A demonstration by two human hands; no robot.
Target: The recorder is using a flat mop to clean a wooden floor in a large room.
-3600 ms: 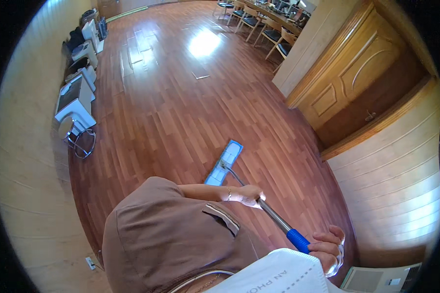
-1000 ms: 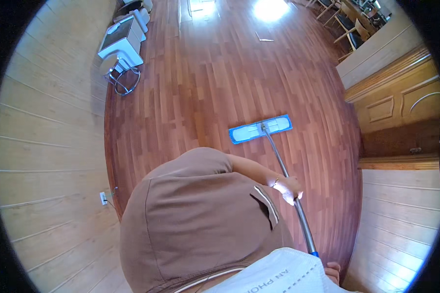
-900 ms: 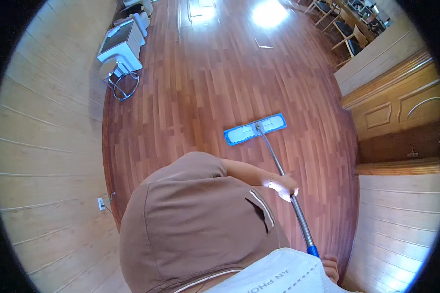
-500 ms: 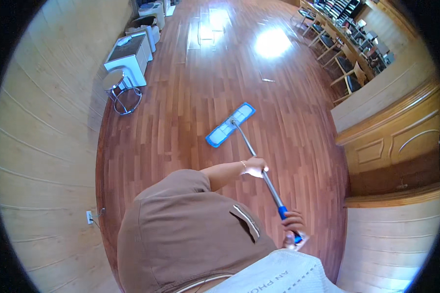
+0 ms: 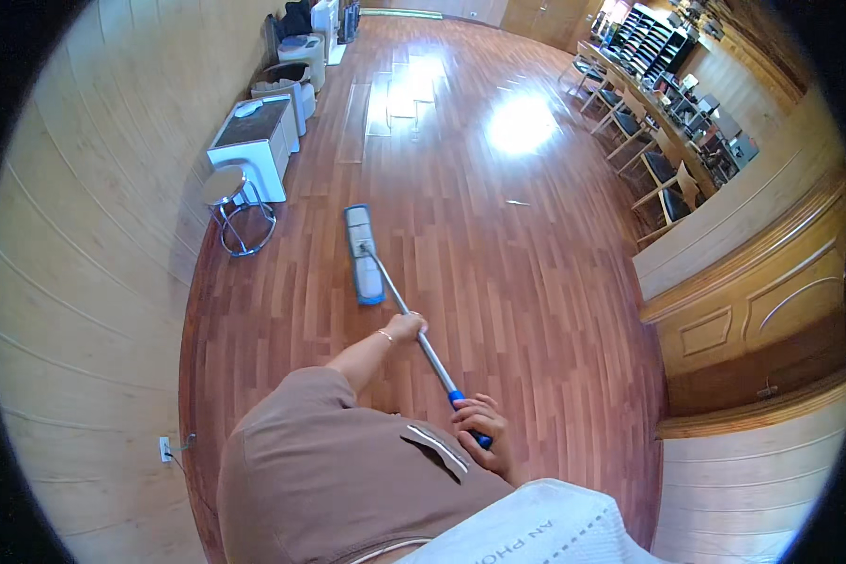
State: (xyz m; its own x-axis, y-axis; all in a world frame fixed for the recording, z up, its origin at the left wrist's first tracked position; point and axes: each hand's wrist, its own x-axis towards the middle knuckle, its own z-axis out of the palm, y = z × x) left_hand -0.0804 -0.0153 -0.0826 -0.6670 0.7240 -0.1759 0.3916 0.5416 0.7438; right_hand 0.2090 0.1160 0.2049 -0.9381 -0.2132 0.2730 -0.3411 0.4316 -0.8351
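Observation:
A flat mop [image 5: 368, 278] with a grey-white back and blue fringe lies on the wood floor ahead, slightly left of centre. Its silver pole [image 5: 434, 357] slants from the mop head back toward my body. My left hand [image 5: 406, 326] is closed around the lower part of the pole, arm stretched forward. Higher up, at the blue grip [image 5: 457, 399], my right hand [image 5: 482, 428] is wrapped round the handle's end close to my waist, its fingers partly raised over the grip.
Along the left wall stand a round stool [image 5: 225, 185], a white cabinet [image 5: 274, 162] and several bins. A wooden door [image 5: 724, 324] is on the right; beyond it, several chairs [image 5: 663, 169] line a long desk. A wall socket [image 5: 165, 449] with a cord is at lower left.
The mop head has swung left and turned from a diagonal to nearly lengthwise. Both hands have moved left with the pole. The view has tilted up, showing more of the far room.

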